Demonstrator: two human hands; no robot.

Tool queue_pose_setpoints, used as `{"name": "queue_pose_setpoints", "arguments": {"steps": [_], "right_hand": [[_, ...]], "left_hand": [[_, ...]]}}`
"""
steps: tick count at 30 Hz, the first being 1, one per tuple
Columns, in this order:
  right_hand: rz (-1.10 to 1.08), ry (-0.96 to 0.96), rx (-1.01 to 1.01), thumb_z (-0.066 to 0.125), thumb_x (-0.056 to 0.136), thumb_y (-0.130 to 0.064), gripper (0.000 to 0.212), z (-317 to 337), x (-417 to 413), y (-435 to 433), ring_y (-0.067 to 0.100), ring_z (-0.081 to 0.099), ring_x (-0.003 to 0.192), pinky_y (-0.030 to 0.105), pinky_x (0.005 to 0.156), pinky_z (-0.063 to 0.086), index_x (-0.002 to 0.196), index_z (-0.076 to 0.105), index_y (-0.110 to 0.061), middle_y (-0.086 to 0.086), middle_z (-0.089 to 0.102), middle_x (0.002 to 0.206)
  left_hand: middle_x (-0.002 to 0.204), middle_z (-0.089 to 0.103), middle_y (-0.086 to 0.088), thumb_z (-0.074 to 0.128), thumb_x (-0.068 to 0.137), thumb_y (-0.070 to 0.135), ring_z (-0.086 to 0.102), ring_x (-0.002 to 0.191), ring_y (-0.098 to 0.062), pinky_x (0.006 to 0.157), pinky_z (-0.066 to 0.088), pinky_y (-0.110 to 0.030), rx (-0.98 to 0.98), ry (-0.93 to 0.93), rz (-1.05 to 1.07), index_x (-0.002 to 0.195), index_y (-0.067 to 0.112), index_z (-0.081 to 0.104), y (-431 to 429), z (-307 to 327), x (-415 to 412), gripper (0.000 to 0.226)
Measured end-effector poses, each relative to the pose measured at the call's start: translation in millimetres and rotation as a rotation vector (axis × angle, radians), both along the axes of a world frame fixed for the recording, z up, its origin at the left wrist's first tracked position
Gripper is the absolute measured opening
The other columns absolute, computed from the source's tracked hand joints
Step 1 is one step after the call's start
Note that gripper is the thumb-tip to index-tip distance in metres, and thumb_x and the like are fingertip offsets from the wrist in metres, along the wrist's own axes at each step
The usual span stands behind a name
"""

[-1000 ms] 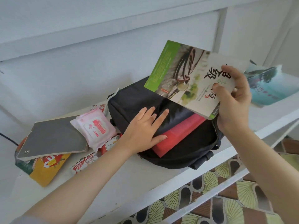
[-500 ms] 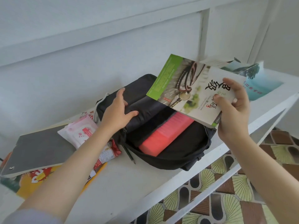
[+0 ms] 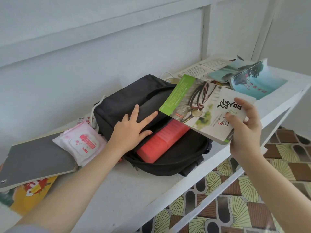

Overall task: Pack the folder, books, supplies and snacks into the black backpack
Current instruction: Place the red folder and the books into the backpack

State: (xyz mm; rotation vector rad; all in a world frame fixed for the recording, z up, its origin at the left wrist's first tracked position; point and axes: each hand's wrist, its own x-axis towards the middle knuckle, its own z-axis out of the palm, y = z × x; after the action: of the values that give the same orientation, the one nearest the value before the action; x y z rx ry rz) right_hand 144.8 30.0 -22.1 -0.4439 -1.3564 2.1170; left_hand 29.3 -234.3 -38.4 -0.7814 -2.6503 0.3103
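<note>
While the book (image 3: 202,105) hangs tilted above the open mouth of the black backpack (image 3: 127,96), the likeliest trouble is a snag. Its low green corner points at the flap rather than the gap. It could catch on the cloth or on the red folder (image 3: 161,142), which already lies in the opening, running from 7 to 1 o'clock. The folder fills much of the slot, so the book may ride up on it rather than slide in beside it. The grip is at one end only, near the book's 4 o'clock corner, so the long free end could sag or twist out of the pinch. The backpack lies close to the front edge of the shelf (image 3: 134,187), and a hard push toward 5 o'clock might nudge it off.

The right hand (image 3: 244,130) holds the book, thumb on the cover and fingers (image 3: 242,105) curled round its far edge. The left hand (image 3: 131,130) lies flat on the flap at 9 o'clock of the opening. Its fingers (image 3: 149,115) are straight and spread wide, pressing the cloth and gripping nothing.

Left to pack, by my reckoning, are a pack of wipes (image 3: 80,142), a grey notebook (image 3: 37,157) and a snack bag (image 3: 32,194) at 9 o'clock of the backpack, and a blue book (image 3: 252,81) at 2 o'clock.
</note>
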Motion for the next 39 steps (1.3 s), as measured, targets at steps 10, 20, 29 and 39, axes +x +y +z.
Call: {"name": "queue_pose_setpoints", "arguments": {"steps": [10, 20, 29, 39], "right_hand": [[0.085, -0.064, -0.036, 0.056, 0.087, 0.004, 0.040, -16.5, 17.5, 13.0, 0.018, 0.068, 0.086, 0.028, 0.061, 0.059, 0.104, 0.063, -0.031, -0.004, 0.066, 0.102], [0.418, -0.185, -0.095, 0.058, 0.085, 0.003, 0.043, -2.3, 13.7, 16.6, 0.021, 0.071, 0.074, 0.024, 0.047, 0.054, 0.110, 0.067, -0.030, 0.003, 0.067, 0.112], [0.359, -0.301, -0.113, 0.057, 0.089, -0.001, 0.039, 14.7, -33.6, -12.8, 0.020, 0.069, 0.086, 0.029, 0.055, 0.058, 0.113, 0.063, -0.031, 0.004, 0.059, 0.121], [0.579, -0.367, -0.043, 0.056, 0.091, -0.003, 0.068, 7.3, -91.0, -49.8, 0.022, 0.063, 0.090, 0.034, 0.060, 0.058, 0.146, 0.024, -0.026, 0.009, 0.049, 0.126]], "left_hand": [[0.087, 0.041, -0.007, 0.051, 0.095, 0.032, 0.046, 0.057, -0.021, 0.046, 0.030, -0.024, 0.081, -0.127, -0.012, 0.141, 0.050, 0.008, 4.4, 35.0, -7.5, 0.066], [0.083, 0.036, -0.007, 0.051, 0.095, 0.024, 0.034, 0.058, -0.016, 0.056, 0.030, -0.027, 0.230, 0.039, -0.022, 0.143, 0.041, 0.029, 3.2, 77.1, -7.0, 0.055], [0.077, 0.034, -0.007, 0.061, 0.089, 0.013, 0.032, 0.044, -0.020, 0.044, 0.032, -0.026, 0.252, 0.117, -0.135, 0.138, 0.033, 0.043, 1.9, 81.3, -2.8, 0.056], [0.089, 0.035, -0.004, 0.052, 0.095, 0.026, 0.039, 0.065, -0.016, 0.061, 0.033, -0.026, 0.293, -0.038, -0.029, 0.141, 0.043, 0.029, 4.8, 83.6, -2.3, 0.055]]}}
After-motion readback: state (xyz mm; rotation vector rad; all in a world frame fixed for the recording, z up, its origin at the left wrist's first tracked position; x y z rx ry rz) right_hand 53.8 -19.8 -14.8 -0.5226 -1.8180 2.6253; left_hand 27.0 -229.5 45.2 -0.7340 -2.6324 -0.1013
